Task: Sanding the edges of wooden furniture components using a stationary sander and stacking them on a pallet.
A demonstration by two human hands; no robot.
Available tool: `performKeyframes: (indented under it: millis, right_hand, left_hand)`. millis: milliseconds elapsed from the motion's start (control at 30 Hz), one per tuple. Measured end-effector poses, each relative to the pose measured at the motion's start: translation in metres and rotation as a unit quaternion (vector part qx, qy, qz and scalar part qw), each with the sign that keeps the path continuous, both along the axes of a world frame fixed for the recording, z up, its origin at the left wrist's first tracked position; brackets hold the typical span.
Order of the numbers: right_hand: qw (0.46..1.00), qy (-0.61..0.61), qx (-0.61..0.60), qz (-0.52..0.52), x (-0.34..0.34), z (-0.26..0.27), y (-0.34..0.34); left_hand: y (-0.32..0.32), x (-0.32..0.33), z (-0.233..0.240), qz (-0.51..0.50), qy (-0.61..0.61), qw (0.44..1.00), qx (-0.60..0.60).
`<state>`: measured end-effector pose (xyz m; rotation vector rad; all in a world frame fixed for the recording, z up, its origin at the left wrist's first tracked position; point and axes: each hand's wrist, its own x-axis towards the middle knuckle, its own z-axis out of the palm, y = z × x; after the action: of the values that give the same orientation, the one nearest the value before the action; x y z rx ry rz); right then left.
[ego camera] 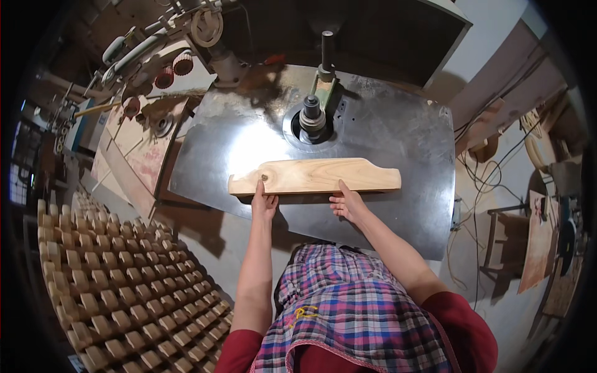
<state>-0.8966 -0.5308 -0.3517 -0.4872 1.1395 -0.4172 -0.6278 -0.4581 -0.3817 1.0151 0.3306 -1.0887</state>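
Observation:
Both my hands hold a shaped wooden board (pixel 312 176) with a stepped-down, rounded shoulder at each end and a dark knot near its left end. My left hand (pixel 264 201) grips the near edge below the knot, thumb on top and fingers underneath. Right of the middle, my right hand (pixel 349 203) has its thumb on the near edge, its fingers curled below. The board is over a polished steel machine table (pixel 396 140); whether it touches the surface I cannot tell. Just beyond it stands a vertical spindle (pixel 312 119) in a round table opening.
A green arm (pixel 325 91) with an upright post stands behind the spindle. Stacked wooden pieces (pixel 135 298) fill the lower left. At upper left are a power feeder (pixel 161 56) and another worktable (pixel 135 144). Loose cables (pixel 480 177) hang and lie at right, near a small stand (pixel 508 238).

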Motion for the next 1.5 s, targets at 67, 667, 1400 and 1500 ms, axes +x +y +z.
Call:
performKeyframes:
  millis: [67, 667, 1400, 1500]
  right_hand:
    - [1.0, 0.01, -0.004, -0.014, 0.014, -0.003, -0.001]
    - [0.989, -0.039, 0.037, -0.135, 0.038, -0.012, 0.012]
    - [0.98, -0.005, -0.063, -0.19, 0.246, -0.018, -0.041]
    - [0.974, 0.008, -0.074, -0.212, 0.262, -0.014, -0.041]
  left_hand:
    - [0.001, 0.01, -0.002, -0.024, -0.015, 1.0, 0.005]
    - [0.007, 0.025, 0.001, -0.068, -0.002, 0.997, 0.023]
    - [-0.015, 0.235, -0.005, -0.095, 0.032, 0.995, -0.016]
    - [-0.013, 0.248, -0.008, -0.106, 0.033, 0.994, -0.021]
